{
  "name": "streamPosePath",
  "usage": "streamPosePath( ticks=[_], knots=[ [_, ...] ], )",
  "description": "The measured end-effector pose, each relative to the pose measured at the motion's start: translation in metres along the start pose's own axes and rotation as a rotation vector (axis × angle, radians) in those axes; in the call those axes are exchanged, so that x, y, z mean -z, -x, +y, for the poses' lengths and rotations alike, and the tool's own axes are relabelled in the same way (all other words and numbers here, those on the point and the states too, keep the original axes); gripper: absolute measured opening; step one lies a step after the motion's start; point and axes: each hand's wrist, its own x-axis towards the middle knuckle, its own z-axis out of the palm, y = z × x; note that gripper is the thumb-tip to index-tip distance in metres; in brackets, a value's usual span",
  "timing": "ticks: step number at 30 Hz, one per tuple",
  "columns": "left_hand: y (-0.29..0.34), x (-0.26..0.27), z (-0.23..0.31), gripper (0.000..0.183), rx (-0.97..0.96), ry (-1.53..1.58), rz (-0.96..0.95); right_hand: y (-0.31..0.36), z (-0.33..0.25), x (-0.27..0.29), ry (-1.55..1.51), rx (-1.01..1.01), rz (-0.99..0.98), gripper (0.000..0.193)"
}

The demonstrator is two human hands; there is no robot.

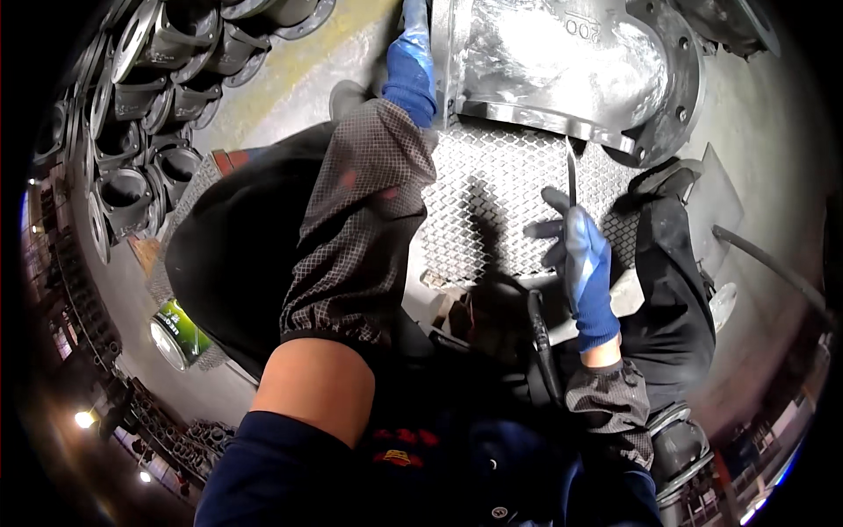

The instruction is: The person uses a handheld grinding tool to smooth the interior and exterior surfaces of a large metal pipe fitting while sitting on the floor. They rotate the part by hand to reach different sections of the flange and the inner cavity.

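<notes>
The right hand (587, 263), in a blue and grey glove, holds a thin metal tool (572, 171), its fingers loosely bent and partly spread. The left hand (411, 61), gloved too, is ahead and to the left, beside the casting; its fingertips are out of view, so I cannot tell whether they grip.

Just ahead of the right hand and to the right of the left one is a large flanged metal casting (562, 66). The tool's tip is at its near flange edge, touching or nearly so. With casting and tool both in place, work on it appears under way; glare and the hidden inside leave unclear how much is finished and how much remains.

Between the hands spreads a metal mesh (492, 167). Behind the right hand is a black tube (540, 338); farther right of it, a grey hose (773, 263). Well left of the left hand are stacked flanged castings (123, 189), and behind it a green can (183, 329).
</notes>
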Motion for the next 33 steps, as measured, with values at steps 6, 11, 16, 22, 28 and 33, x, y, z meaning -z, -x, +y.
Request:
streamPosePath(
  ticks=[6,11,16,22,28,33],
  knots=[
    [0.006,0.012,-0.014,0.049,0.034,0.261,-0.065,0.000,0.015,-0.014,-0.075,0.199,0.153,0.039],
    [0.010,0.016,-0.018,0.049,0.054,0.379,-0.086,-0.004,0.020,-0.025,0.252,0.475,0.219,0.039],
    [0.011,0.018,-0.021,0.048,0.074,0.429,-0.099,-0.017,0.029,-0.028,0.594,0.674,0.368,0.034],
    [0.008,0.019,-0.027,0.047,0.096,0.498,-0.110,-0.019,0.039,-0.027,0.498,0.568,0.371,0.030],
    [0.010,0.021,-0.027,0.047,0.102,0.527,-0.119,-0.026,0.036,-0.042,0.858,0.633,0.479,0.041],
    [0.011,0.024,-0.027,0.046,0.104,0.554,-0.121,-0.018,0.013,-0.072,1.154,0.210,0.285,0.066]
  ],
)
